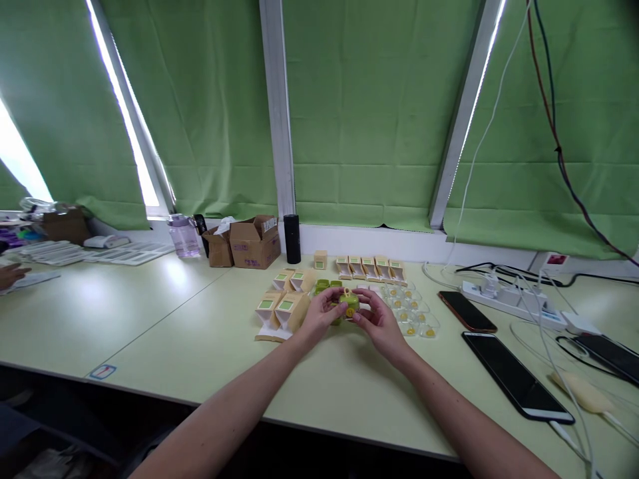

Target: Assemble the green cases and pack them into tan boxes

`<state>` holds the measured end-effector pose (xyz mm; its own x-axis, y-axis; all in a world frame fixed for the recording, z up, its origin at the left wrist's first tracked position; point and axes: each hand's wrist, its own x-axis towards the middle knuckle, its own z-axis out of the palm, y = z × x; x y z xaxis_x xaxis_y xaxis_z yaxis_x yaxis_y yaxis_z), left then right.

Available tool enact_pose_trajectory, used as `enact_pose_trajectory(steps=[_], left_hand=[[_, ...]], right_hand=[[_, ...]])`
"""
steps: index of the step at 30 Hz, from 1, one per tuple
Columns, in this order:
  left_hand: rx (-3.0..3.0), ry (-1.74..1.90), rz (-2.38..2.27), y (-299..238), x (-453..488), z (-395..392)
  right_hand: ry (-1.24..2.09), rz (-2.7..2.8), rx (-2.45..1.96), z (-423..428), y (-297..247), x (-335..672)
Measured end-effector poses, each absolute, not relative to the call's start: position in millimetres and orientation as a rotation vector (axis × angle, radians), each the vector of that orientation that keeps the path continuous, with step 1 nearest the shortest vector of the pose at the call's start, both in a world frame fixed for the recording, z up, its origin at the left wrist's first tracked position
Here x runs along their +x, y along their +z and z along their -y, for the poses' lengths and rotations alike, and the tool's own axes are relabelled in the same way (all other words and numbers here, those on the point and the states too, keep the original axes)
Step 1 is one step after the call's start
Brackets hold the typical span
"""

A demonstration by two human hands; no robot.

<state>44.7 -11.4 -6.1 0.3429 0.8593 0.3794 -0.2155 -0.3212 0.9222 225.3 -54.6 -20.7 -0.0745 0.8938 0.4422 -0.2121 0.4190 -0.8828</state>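
Both hands meet over the middle of the pale green table [150, 313]. My left hand [319, 314] and my right hand [379, 320] pinch a small green cube-shaped item [350, 305] with a yellow part on top, held between the fingertips of both. Two more green items [327, 286] sit just behind it. Beige cartons with green windows [280, 307] stand left of my left hand. Clear shells with yellow pieces [412, 311] lie right of my right hand. A row of several beige cartons [370, 267] lines up farther back.
Two dark phones [514, 379] [466, 311] lie at the right beside a white power strip [514, 301] with cables. Brown cardboard boxes [254, 241], a black cylinder [292, 238] and a clear bottle [184, 236] stand by the window. Another person's hand [10, 274] rests at the far left.
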Motion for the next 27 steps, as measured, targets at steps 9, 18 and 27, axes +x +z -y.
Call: enact_pose_trajectory(steps=[9, 18, 27], left_hand=[[1.609, 1.268, -0.529, -5.0, 43.9, 13.5], [1.733, 1.287, -0.566, -6.9, 47.2, 12.2], [1.788, 1.314, -0.638, -7.0, 48.9, 12.6]], right_hand=[[1.045, 1.294, -0.674, 55.7, -16.5, 226.7], [1.041, 1.281, -0.665, 54.4, -16.7, 227.8], [1.069, 1.250, -0.656, 52.4, -17.1, 229.5]])
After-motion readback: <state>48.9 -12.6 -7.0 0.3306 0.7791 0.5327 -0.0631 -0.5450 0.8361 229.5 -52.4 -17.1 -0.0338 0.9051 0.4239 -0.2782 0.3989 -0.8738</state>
